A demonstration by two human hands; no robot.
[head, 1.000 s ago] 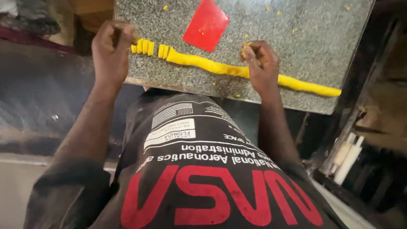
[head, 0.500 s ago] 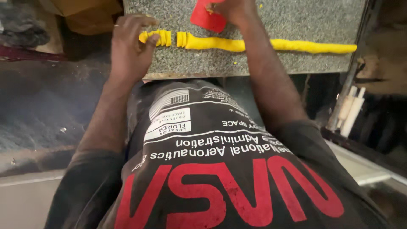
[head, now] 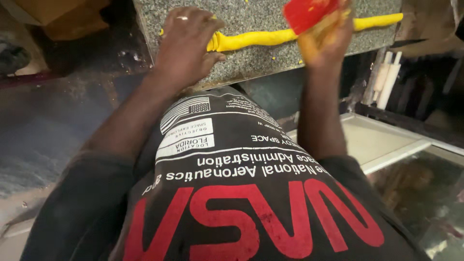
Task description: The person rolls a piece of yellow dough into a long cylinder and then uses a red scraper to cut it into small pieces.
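Head camera, looking straight down my chest, shows both of my hands up at the near edge of the speckled grey granite slab (head: 256,60). My left hand (head: 186,46) lies palm down on the stone with the fingers spread and bent, covering the left end of the long yellow rope of dough (head: 251,39); the thumb rests against the slab's front edge, just below the rope. There is a thin ring on one finger of that hand. I can't tell whether the fingers actually pinch the dough or only press on it, since the hand hides that end.

My right hand (head: 326,41) is raised above the rope, well apart from the left, and is closed around a flat red plastic scraper (head: 309,12). The scraper's blade sticks out to the left of my knuckles, tilted, and hangs over the middle of the rope without clearly touching it. Yellow smears cover my fingers and part of the red blade.

Between and beyond the two hands, the dough rope runs across the slab from under my left palm to the far right, where its end reaches the slab's right side. A few yellow crumbs lie on the stone near it.

Below the hands is my black printed T-shirt (head: 232,193). To my right stand pale rolling pins (head: 386,79) leaning upright in a dark gap, with a white-framed glass counter top (head: 386,145) beside them. To my left is a dark, stained floor (head: 43,130).
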